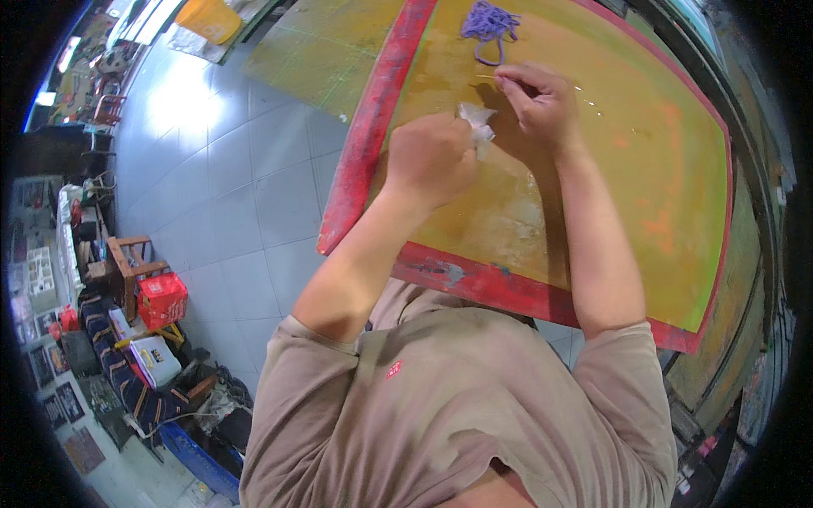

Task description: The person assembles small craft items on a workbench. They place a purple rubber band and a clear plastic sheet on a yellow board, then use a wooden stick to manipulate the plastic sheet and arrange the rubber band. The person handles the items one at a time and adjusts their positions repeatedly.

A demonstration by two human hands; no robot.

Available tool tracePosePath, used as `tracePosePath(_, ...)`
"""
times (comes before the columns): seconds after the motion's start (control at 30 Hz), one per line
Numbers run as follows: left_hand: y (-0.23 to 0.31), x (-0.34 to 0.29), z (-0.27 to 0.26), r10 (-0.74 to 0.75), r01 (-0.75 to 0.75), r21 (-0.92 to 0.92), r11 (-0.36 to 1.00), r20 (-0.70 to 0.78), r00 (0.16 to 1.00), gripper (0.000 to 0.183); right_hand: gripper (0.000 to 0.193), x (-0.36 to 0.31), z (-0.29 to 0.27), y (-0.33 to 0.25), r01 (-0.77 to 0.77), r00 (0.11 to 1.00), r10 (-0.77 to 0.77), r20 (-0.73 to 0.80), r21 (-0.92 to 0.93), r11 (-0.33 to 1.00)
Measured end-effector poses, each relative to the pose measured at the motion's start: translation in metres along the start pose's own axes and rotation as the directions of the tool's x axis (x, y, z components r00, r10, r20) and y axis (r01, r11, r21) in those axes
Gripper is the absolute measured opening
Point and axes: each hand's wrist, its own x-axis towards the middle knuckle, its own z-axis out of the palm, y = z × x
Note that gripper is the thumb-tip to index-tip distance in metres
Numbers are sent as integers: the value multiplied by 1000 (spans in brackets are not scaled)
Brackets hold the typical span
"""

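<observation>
1. Two bare hands are working over one panel (622, 195), a yellow-brown sheet inside one red frame (364, 118) that is lying in front of the person.
2. The left hand (430, 159) is curling into a closed fist, its back turned up, and is holding one white wad (478, 123) (thin and crumpled, perhaps film or tissue), which is poking out on the side toward the right hand.
3. The right hand (542, 106) is pinching one thin stick (487, 77) by its end between thumb and forefinger; the stick is pointing left, above the panel and beyond the wad.
4. One purple rag (489, 21) is lying bunched on the far part of the panel, and its single loop is hanging down near the stick.
5. Several bright spots (589, 100) are glinting on the panel just right of the right hand.
6. One greenish board (318, 63) is lying beyond the frame's left edge.
7. One yellow bucket (208, 20) is standing at the upper left, while one red box (162, 300) and one pale case (156, 361) are sitting farther down that side, near the tiled floor (279, 195).
</observation>
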Motion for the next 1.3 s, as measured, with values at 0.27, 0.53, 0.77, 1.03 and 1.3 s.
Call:
tracePosePath(0.27,-4,4,-3,110,-122,-186,975,-69,991,17,6,2,2,-1,99,995,-100,-15,-37,994)
tracePosePath(0.53,-5,5,-4,164,-173,-215,961,-60,985,20,9,2,0,-1,132,984,-120,133,-80,988)
tracePosePath(0.77,-4,5,-7,170,-183,-211,960,-78,982,22,9,2,0,-4,197,968,-175,179,-115,974)
tracePosePath(1.03,-5,5,-10,196,-211,-214,954,-90,977,22,9,3,-5,0,150,972,-139,190,-45,988)
tracePosePath(1.3,-4,5,-10,208,-227,-240,944,-99,973,22,8,3,0,0,187,961,-170,216,-61,980)
